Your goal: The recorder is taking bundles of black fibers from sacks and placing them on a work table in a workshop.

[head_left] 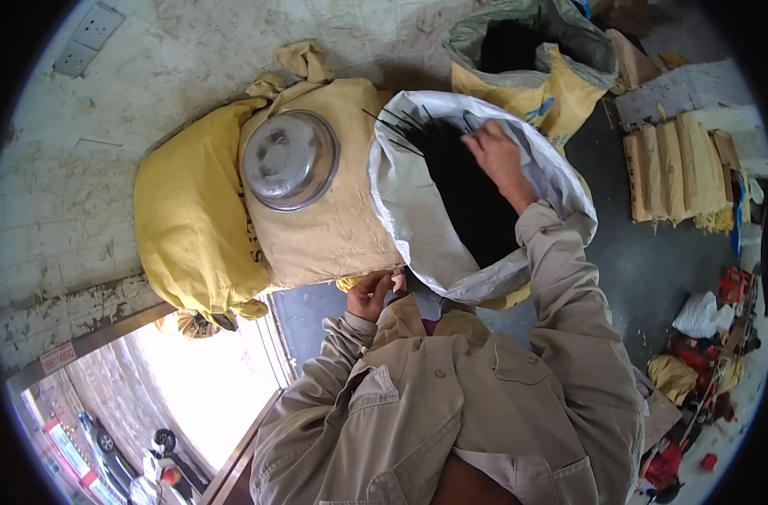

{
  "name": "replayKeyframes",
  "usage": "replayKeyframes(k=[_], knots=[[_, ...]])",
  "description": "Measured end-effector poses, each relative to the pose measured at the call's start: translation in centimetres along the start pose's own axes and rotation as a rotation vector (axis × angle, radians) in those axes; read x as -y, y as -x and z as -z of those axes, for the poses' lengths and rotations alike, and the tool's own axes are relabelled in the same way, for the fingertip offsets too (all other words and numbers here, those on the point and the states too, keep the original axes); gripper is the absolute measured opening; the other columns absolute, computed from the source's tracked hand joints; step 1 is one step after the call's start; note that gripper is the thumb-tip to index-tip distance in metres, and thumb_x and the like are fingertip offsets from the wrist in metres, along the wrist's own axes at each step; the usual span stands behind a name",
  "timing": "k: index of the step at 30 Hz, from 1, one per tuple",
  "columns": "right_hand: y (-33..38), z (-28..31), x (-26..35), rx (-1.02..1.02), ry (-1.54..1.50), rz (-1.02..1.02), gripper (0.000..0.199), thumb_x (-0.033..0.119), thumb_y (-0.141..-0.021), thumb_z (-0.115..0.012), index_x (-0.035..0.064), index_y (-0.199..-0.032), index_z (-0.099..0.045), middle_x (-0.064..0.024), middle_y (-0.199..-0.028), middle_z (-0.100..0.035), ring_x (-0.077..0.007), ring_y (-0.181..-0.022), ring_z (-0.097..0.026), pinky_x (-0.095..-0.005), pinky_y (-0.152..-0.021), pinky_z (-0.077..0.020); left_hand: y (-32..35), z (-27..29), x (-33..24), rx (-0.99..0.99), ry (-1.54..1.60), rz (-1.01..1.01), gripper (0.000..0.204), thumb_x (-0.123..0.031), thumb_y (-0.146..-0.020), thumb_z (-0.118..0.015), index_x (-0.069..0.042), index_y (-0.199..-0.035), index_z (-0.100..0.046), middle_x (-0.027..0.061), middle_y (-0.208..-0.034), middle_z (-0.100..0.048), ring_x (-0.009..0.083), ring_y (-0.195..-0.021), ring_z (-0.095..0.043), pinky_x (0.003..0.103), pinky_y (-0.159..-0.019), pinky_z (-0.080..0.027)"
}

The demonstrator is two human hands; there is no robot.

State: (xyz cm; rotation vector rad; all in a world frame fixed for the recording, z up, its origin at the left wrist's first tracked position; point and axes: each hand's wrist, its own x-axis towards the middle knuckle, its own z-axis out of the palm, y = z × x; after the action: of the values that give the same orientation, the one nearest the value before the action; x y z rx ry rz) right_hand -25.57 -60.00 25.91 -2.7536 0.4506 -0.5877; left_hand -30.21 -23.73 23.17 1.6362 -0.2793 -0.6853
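A white woven sack (417, 198), its mouth rolled open, holds a mass of thin black sticks (464, 198). Several stick ends poke out past the sack's upper left rim. My right hand (495, 160) reaches over the mouth, fingers apart and slightly bent, at the sticks' upper edge; no stick shows clearly in its grasp. Low by the bottom edge of a full tan sack (316, 231), my left hand (369, 296) is closed, with fingers curled together. What it holds, if anything, is too small to make out.
A shiny metal bowl (289, 160) rests upside down on the tan sack. A yellow sack (190, 215) leans on its left. Behind stands an open yellow sack (560, 93) with black contents. Brown paper bundles (678, 168) lie to the right; a bright doorway (215, 379) is lower left.
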Motion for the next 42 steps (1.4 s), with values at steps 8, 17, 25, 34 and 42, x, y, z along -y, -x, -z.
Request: replayKeyframes(k=[8, 17, 25, 34, 42], knots=[[0.1, -2.8, -3.0, 0.229, -0.572, -0.198, 0.024, 0.022, -0.087, -0.055, 0.0003, -0.096, -0.057, -0.016, -0.084, -0.061, -0.0339, -0.078, -0.059, -0.0378, -0.073, -0.0456, 1.8, -1.7, 0.6, -0.078, 0.011, 0.063, 0.018, -0.009, -0.089, -0.053, 0.001, -0.102, -0.06, 0.0074, -0.082, -0.065, 0.0117, -0.077, -0.061, 0.025, -0.071, -0.049], [1.2, -3.6, -2.3, -0.016, -0.56, 0.043, 0.015, 0.012, -0.086, -0.055, -0.0007, -0.091, -0.06, -0.0156, -0.088, -0.063, -0.0332, -0.081, -0.06, -0.0371, -0.071, -0.0472, 0.8, -2.4, -1.2, -0.113, 0.036, 0.081, 0.019, -0.011, -0.089, -0.053, 0.002, -0.1, -0.06, 0.0072, -0.081, -0.065, 0.0124, -0.077, -0.061, 0.025, -0.071, -0.048], [4.7, -3.2, -3.6, 0.137, -0.535, 0.026, 0.01, 0.004, -0.086, -0.05, -0.0021, -0.09, -0.056, -0.0138, -0.085, -0.062, -0.0276, -0.073, -0.061, -0.0322, -0.067, -0.0487, -9.9, 0.2, -8.8, -0.297, 0.019, -0.052, 0.037, -0.025, -0.087, -0.056, 0.004, -0.11, -0.054, 0.0092, -0.089, -0.061, 0.0115, -0.074, -0.057, 0.024, -0.064, -0.047], [-0.8, -2.8, 1.1, 0.186, -0.645, -0.034, 0.053, 0.013, -0.076, -0.065, 0.0035, -0.123, -0.042, -0.0154, -0.099, -0.056, -0.0299, -0.085, -0.058, -0.0343, -0.072, -0.0471, -16.4, 0.1, -11.4, -0.165, -0.099, -0.208, 0.019, -0.011, -0.082, -0.058, 0.004, -0.094, -0.059, -0.0037, -0.064, -0.048, 0.0026, -0.057, -0.037, 0.021, -0.047, -0.028], [-2.5, -5.3, 1.5, 0.212, -0.347, 0.222, 0.069, 0.037, -0.067, -0.073, 0.0065, -0.123, -0.046, -0.015, -0.114, -0.049, -0.0341, -0.1, -0.053, -0.0386, -0.087, -0.0413, -16.3, -0.4, -15.4, -0.141, -0.137, -0.211, 0.024, -0.004, -0.081, -0.056, 0.002, -0.104, -0.06, -0.0075, -0.061, -0.046, 0.0, -0.052, -0.033, 0.019, -0.045, -0.024]])
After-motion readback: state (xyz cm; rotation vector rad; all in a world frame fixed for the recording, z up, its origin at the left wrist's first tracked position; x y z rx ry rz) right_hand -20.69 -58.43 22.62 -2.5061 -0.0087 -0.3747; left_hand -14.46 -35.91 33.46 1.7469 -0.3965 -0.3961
